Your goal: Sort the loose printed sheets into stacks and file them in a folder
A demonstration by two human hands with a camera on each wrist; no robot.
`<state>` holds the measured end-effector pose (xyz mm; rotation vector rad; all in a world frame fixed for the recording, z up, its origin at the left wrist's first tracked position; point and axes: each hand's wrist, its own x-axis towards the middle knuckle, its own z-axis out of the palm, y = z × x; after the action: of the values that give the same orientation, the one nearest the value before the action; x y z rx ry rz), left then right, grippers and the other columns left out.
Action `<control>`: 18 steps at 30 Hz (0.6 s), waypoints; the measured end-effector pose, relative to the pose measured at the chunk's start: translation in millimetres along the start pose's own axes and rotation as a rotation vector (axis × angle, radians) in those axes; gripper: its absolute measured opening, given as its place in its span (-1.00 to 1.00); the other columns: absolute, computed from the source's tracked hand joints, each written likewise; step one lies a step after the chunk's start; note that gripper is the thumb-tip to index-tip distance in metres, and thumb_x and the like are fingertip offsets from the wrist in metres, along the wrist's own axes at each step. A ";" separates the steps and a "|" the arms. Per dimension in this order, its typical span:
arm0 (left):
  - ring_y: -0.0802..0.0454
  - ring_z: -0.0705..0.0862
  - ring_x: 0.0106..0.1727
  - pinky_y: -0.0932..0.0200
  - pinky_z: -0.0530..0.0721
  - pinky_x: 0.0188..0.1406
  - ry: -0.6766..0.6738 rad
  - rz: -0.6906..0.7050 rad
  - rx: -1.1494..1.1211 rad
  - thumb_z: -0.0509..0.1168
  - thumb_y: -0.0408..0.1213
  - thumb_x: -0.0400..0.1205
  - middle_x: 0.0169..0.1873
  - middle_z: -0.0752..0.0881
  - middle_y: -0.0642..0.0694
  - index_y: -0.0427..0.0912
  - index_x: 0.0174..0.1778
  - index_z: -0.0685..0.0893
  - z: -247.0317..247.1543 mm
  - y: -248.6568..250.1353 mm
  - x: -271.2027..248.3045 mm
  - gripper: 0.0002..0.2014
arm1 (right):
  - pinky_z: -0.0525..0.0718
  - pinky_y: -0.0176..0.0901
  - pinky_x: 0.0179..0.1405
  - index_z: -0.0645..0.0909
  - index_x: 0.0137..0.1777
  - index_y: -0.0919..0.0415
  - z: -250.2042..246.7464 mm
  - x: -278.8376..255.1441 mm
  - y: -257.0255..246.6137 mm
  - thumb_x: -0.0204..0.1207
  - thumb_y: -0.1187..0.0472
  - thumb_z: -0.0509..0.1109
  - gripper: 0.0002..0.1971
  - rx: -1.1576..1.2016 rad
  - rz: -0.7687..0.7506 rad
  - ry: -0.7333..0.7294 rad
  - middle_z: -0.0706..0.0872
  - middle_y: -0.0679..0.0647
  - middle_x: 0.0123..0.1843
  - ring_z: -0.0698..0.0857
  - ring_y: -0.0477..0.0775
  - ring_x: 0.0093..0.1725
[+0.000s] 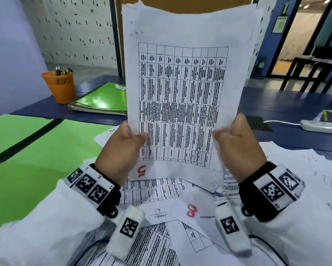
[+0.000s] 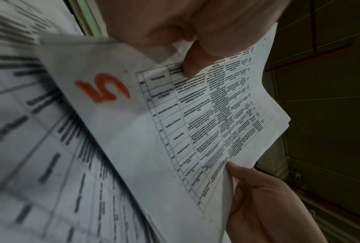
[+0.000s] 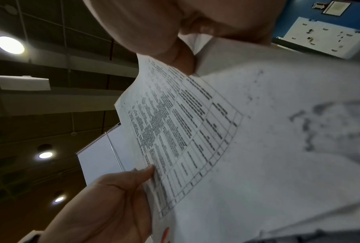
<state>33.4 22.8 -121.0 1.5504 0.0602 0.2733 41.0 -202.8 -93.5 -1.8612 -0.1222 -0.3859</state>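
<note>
Folder [image 1: 26,143] lies open and green at the left, seemingly unfilled. Left hand [image 1: 121,150] and right hand [image 1: 238,148] pinch the upright stack marked 5 [image 1: 182,93] by its lower edges. Loose sheets [image 1: 161,200] below await sorting.

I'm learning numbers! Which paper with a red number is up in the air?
The sheet marked 5, held upright by both hands. The sheet marked 8 lies flat on the table pile.

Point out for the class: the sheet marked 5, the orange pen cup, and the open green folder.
sheet marked 5 [image 1: 180,102], head view, middle of its printed table.
orange pen cup [image 1: 62,89], head view, its side wall.
open green folder [image 1: 46,150], head view, bare right-hand leaf.
</note>
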 end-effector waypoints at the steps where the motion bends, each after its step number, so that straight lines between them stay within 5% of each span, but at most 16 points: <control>1: -0.05 0.79 0.28 -0.27 0.60 0.48 0.012 0.029 0.028 0.28 -0.41 0.75 0.17 0.86 0.00 -0.07 0.32 0.64 -0.9 1.5 -0.3 -0.73 | 0.74 0.21 -0.07 0.48 0.10 0.10 -0.3 -2.1 -4.7 0.61 0.35 0.29 -0.84 -0.001 -0.013 0.006 0.75 0.22 0.03 0.75 0.26 -0.07; 3: -0.01 0.79 0.27 -0.20 0.63 0.44 0.000 0.083 0.042 0.30 -0.42 0.74 0.17 0.86 0.02 -0.09 0.35 0.64 -3.4 9.7 -1.2 -0.71 | 0.75 0.21 -0.07 0.50 0.12 0.03 -6.0 -1.6 -13.1 0.62 0.35 0.31 -0.80 0.012 -0.051 0.013 0.77 0.17 0.04 0.76 0.23 -0.06; 5: -0.01 0.81 0.26 -0.04 0.74 0.30 -0.044 0.066 -0.061 0.21 -0.56 0.74 0.16 0.87 -0.04 -0.19 0.36 0.66 -9.3 22.2 -0.5 -0.67 | 0.76 -0.01 -0.14 0.52 0.08 0.02 -13.4 3.7 -23.6 0.62 0.30 0.35 -0.83 0.008 -0.075 0.018 0.76 0.07 0.02 0.73 0.07 -0.12; 9: -0.36 0.71 0.40 -0.17 0.74 0.30 -0.253 -0.109 -0.284 0.30 -0.58 0.55 0.36 0.75 -0.35 -0.38 0.50 0.59 -23.0 40.0 -1.0 -0.47 | 0.71 0.19 0.15 0.58 -0.05 -0.03 -23.8 13.5 -35.9 0.33 0.28 0.40 -0.76 0.124 -0.020 0.000 0.77 -0.07 -0.14 0.72 0.01 -0.07; 13: -0.32 0.81 0.21 -0.19 0.84 0.11 -0.258 -0.206 -0.299 0.15 -0.53 0.71 0.30 0.75 -0.43 -0.40 0.44 0.64 -13.6 23.5 -3.3 -0.62 | 0.66 -0.17 0.05 0.57 0.01 -0.03 -18.0 11.4 -29.2 0.51 0.44 0.34 -0.70 0.081 -0.056 0.013 0.80 -0.11 -0.02 0.75 -0.15 -0.01; 15: -0.29 0.86 0.09 -0.15 0.89 -0.06 -0.199 -0.225 -0.289 0.14 -0.56 0.73 0.22 0.79 -0.44 -0.42 0.36 0.66 -7.0 12.5 -2.9 -0.68 | 0.66 -0.19 0.12 0.57 0.09 -0.04 -15.3 13.3 -21.8 0.53 0.47 0.31 -0.65 0.083 -0.036 -0.059 0.82 -0.10 0.01 0.77 -0.17 0.04; 18: -0.43 0.80 0.18 -0.30 0.85 0.04 -0.103 -0.220 -0.252 0.17 -0.58 0.72 0.22 0.77 -0.50 -0.43 0.36 0.64 -9.9 4.0 4.2 -0.69 | 0.64 -0.24 -0.28 0.57 0.00 0.15 -24.0 31.1 -14.9 0.58 0.48 0.32 -0.80 -0.060 0.054 -0.303 0.75 -0.13 -0.35 0.70 -0.13 -0.33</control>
<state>34.9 33.4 -116.7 1.2924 0.1110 0.0248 61.2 -223.9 -63.4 -1.9682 -0.2679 -0.0682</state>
